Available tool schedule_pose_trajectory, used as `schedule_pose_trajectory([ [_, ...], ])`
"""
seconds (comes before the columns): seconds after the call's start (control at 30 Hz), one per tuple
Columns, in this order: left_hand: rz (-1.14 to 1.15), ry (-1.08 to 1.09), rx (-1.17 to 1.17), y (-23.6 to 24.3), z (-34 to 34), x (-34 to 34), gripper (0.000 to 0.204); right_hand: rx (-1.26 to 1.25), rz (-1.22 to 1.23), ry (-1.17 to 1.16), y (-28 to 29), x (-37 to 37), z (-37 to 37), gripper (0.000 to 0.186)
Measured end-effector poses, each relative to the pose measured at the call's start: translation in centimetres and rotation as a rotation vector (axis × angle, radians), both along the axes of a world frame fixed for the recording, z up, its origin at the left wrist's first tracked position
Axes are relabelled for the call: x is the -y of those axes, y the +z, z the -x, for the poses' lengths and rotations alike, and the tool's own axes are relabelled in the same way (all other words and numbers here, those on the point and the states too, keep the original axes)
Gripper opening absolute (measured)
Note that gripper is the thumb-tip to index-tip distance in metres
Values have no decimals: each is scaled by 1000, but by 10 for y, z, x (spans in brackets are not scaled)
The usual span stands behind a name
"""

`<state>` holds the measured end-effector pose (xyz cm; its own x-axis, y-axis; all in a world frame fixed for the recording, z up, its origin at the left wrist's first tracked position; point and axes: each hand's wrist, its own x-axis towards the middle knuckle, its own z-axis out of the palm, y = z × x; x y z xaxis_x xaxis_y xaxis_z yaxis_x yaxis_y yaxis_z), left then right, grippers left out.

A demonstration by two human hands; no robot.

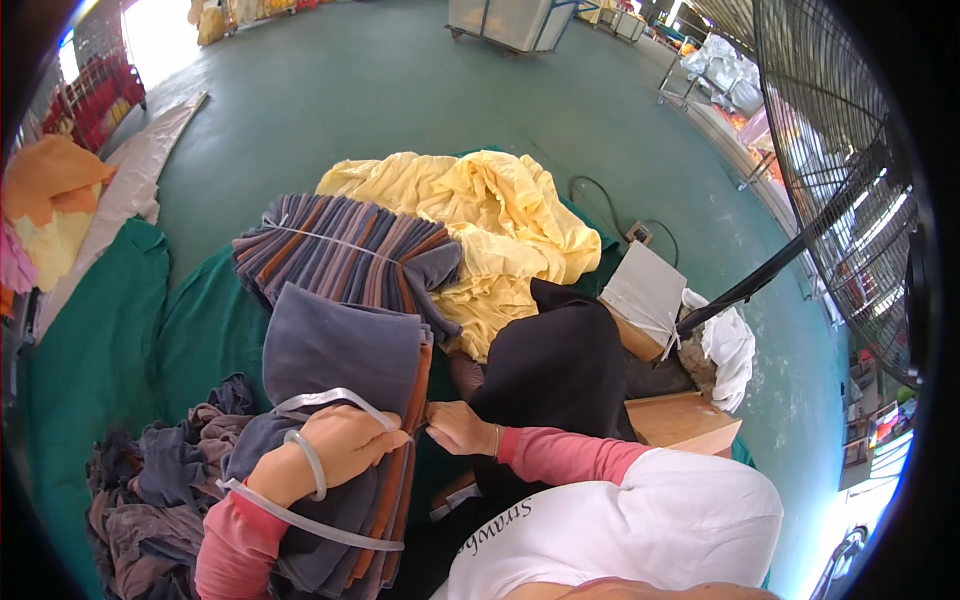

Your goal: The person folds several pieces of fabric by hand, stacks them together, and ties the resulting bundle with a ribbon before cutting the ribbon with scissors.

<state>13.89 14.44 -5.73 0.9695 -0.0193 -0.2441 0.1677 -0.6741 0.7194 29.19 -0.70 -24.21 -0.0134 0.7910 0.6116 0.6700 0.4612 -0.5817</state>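
A thick stack of folded cloths (340, 340), grey with orange and brown layers, stands in front of me. A white strip (320, 530) lies across its near part, and a loop of white strip (335, 394) arches over my left hand (335, 450). That hand rests on the stack, its fingers closed on the strip by the right edge; a pale bangle circles the wrist. My right hand (460, 428) is closed in a pinch against the same edge. What sits between its fingertips is too small to make out.
Beyond lies a tied bundle of folded cloths (345, 250) beside crumpled yellow fabric (500, 210). Loose grey-brown cloths (150, 510) heap at left on green sheeting (100, 330). At right are a box (645, 295), a wooden board (680, 420) and a large standing fan (840, 180).
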Motion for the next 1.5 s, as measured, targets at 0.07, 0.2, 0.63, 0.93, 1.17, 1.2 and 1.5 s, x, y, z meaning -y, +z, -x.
schedule_pose_trajectory([
  [0.07, 23, -31, -10, -3, -2, -10, 25, 10, 48, -1, -5, 1, -3, 14],
  [0.2, 70, -85, -45, -11, -1, -30, 27, 23, 124, -1, -20, -5, -1, 13],
  [0.63, 205, -228, -72, -40, -3, -69, 34, 56, 357, -67, -104, -1, 14, 9],
  [0.93, 411, -181, -18, -59, -12, -53, 27, 34, 424, -135, -143, 10, 26, 7],
  [1.17, 548, 166, 104, -58, 12, -34, 35, -186, 535, -118, -85, 12, 49, 16],
  [1.2, 531, 190, 113, -60, 14, -32, 35, -197, 512, -92, -78, 17, 59, 16],
  [1.5, 500, 346, 101, -65, 19, -28, 38, -1264, 891, 296, -56, 6, 76, 32],
])
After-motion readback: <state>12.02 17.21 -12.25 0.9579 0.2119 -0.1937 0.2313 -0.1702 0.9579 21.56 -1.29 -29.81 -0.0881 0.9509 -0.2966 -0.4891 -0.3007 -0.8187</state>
